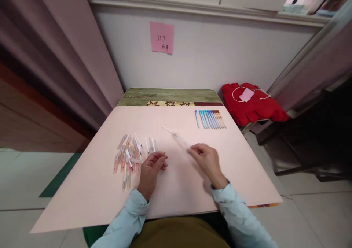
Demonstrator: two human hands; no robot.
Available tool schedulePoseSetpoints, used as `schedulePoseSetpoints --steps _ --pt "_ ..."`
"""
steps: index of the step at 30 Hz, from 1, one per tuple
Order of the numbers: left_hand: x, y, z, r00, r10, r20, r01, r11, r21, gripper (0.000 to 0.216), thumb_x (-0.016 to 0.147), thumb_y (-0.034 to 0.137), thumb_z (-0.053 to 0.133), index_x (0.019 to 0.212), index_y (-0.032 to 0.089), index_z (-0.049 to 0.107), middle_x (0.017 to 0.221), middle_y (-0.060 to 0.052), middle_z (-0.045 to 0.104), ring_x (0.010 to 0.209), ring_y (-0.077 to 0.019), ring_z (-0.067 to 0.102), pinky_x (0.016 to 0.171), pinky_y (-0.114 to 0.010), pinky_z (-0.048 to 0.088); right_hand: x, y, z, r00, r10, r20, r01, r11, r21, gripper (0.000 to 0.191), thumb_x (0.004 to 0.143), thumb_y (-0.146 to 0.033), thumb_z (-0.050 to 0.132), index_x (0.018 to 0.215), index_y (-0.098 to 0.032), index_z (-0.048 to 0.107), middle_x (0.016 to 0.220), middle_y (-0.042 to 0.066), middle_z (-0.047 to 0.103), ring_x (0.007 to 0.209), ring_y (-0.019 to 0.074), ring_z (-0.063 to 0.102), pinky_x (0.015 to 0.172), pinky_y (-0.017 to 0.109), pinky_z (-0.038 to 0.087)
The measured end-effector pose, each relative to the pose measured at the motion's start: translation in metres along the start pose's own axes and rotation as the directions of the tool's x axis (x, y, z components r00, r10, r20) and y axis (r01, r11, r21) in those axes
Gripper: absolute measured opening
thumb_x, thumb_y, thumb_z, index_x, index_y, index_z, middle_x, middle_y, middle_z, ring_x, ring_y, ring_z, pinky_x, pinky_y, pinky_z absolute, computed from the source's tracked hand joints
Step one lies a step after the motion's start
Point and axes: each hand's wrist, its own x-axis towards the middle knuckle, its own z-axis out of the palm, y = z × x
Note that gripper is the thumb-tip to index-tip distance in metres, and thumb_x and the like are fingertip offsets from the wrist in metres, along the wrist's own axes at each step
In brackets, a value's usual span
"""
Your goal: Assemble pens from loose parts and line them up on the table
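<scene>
My right hand [205, 160] is over the middle of the pale pink table sheet [176, 189], fingers pinched on the end of a clear pen barrel [180, 141] that points up and left, its thin refill tip sticking out. My left hand [152, 167] rests loosely curled beside a heap of several loose clear pen parts [129, 154]; I cannot make out anything in its fingers. Far right on the sheet lies a neat row of several assembled pens [210, 119], blue to orange.
A red cloth bundle [251, 103] with a white cable and pink card sits on a stool right of the table. A pink note [161, 37] is stuck on the wall. A patterned cloth [169, 96] shows at the table's far edge. Curtains hang on both sides.
</scene>
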Motion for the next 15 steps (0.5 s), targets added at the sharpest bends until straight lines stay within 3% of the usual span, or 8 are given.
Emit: schedulePoseSetpoints --steps 2,5,7,10,15 --pt "0.0 0.001 0.001 1.0 -0.006 0.017 0.005 0.999 0.035 0.026 0.079 0.035 0.072 0.094 0.016 0.066 0.083 -0.004 0.069 0.064 -0.0125 0.058 0.058 -0.024 0.047 0.007 0.022 -0.043 0.981 0.109 -0.158 -0.12 0.991 -0.065 0.032 0.075 -0.053 0.068 0.081 -0.023 0.076 0.076 0.003 0.074 0.069 0.0192 0.066 0.063 0.027 0.047" --pt "0.0 0.001 0.002 0.999 -0.011 0.044 0.008 0.997 0.074 0.023 0.08 0.036 0.071 0.089 0.015 0.066 0.079 -0.003 0.067 0.064 -0.0117 0.057 0.057 -0.023 0.046 0.013 0.058 -0.096 0.895 0.209 -0.395 -0.346 0.884 -0.315 0.036 0.075 -0.056 0.066 0.082 -0.023 0.077 0.074 0.004 0.074 0.07 0.0233 0.066 0.06 0.03 0.042" --pt "0.0 0.001 0.003 0.998 -0.015 0.053 0.01 0.995 0.096 0.023 0.08 0.036 0.07 0.088 0.015 0.066 0.078 -0.003 0.067 0.063 -0.0114 0.057 0.056 -0.022 0.046 0.014 0.077 -0.115 0.868 0.258 -0.425 -0.448 0.775 -0.445 0.035 0.076 -0.055 0.064 0.083 -0.024 0.078 0.076 0.005 0.074 0.071 0.0254 0.065 0.058 0.031 0.038" --pt "0.001 0.001 0.004 0.998 -0.017 0.055 0.011 0.994 0.111 0.023 0.081 0.037 0.069 0.087 0.016 0.066 0.077 -0.003 0.066 0.063 -0.0114 0.057 0.055 -0.022 0.045 0.019 0.093 -0.12 0.867 0.304 -0.394 -0.487 0.682 -0.546 0.037 0.078 -0.055 0.06 0.087 -0.025 0.078 0.079 0.007 0.074 0.074 0.0268 0.064 0.057 0.031 0.036" --pt "0.001 -0.001 0.003 0.998 -0.018 0.058 0.012 0.995 0.101 0.023 0.081 0.037 0.068 0.089 0.015 0.065 0.078 -0.003 0.066 0.062 -0.011 0.057 0.054 -0.022 0.045 0.028 0.099 -0.107 0.886 0.299 -0.354 -0.463 0.619 -0.635 0.037 0.081 -0.053 0.055 0.091 -0.026 0.078 0.086 0.008 0.074 0.079 0.0266 0.065 0.061 0.031 0.039"
